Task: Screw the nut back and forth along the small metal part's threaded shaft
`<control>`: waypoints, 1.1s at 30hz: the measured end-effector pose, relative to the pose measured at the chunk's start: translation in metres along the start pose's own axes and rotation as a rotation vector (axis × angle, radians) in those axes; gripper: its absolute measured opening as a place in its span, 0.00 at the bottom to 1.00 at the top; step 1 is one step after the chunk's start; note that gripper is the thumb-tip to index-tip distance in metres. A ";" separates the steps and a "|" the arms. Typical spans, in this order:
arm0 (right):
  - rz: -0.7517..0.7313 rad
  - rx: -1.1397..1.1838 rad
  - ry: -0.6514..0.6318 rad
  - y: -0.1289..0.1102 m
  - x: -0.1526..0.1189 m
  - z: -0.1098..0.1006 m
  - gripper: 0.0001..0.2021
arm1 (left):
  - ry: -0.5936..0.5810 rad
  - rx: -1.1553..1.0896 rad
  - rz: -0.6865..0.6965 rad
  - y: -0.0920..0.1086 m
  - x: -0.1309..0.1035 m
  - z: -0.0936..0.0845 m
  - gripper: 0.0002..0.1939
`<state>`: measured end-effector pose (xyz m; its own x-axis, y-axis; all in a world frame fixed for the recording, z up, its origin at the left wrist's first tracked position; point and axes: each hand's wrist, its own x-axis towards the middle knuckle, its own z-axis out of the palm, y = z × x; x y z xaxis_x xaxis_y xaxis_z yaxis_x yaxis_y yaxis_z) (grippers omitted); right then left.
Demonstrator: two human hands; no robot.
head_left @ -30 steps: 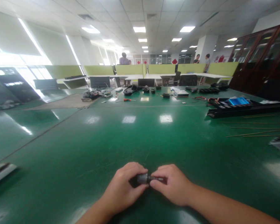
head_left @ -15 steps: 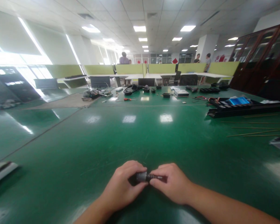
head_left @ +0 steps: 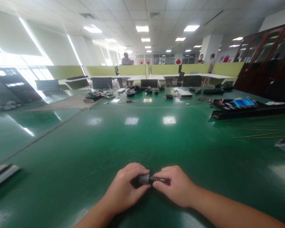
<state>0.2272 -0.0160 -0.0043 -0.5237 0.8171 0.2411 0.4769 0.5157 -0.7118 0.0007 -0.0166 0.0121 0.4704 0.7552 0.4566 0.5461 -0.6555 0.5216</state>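
Low in the middle of the head view, a small dark cylinder [head_left: 144,180] with a greyish body lies between my hands. A thin ridged shaft [head_left: 156,179] sticks out of its right end, its tip light and shiny. My left hand [head_left: 128,182] is curled round the body with thumb and fingers and hides its left end. My right hand [head_left: 174,183] is closed at the shaft, thumb in front and fingers behind, so part of it is covered. Both hands are just above or on the green tabletop [head_left: 123,139]; I cannot tell which.
A screwdriver [head_left: 132,101], black plastic parts [head_left: 133,91] and a white box [head_left: 184,94] lie at the far side. To the right are a long black tray [head_left: 251,109] with a blue piece and several thin rods [head_left: 263,129]. A flat panel [head_left: 2,174] lies left.
My hands and the dark cylinder stay almost in the same place. Only a very slight shift shows.
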 end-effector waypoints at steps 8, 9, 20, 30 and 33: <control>0.000 0.005 0.003 0.000 0.000 -0.001 0.13 | -0.004 0.000 -0.010 0.000 0.000 -0.001 0.12; 0.000 0.006 0.002 0.000 0.000 -0.001 0.14 | -0.003 0.001 -0.008 0.000 0.000 -0.001 0.12; 0.008 0.020 0.007 -0.003 0.000 -0.002 0.13 | 0.009 0.016 0.010 0.000 0.000 -0.002 0.12; 0.007 0.033 0.009 -0.003 0.001 -0.003 0.13 | 0.002 0.006 0.010 0.000 0.002 -0.003 0.12; 0.013 0.044 0.015 -0.004 0.001 -0.003 0.13 | -0.002 0.007 0.008 0.000 0.002 -0.004 0.12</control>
<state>0.2270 -0.0166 0.0005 -0.5068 0.8276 0.2411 0.4523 0.4934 -0.7429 -0.0015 -0.0154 0.0161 0.4761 0.7499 0.4593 0.5474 -0.6615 0.5127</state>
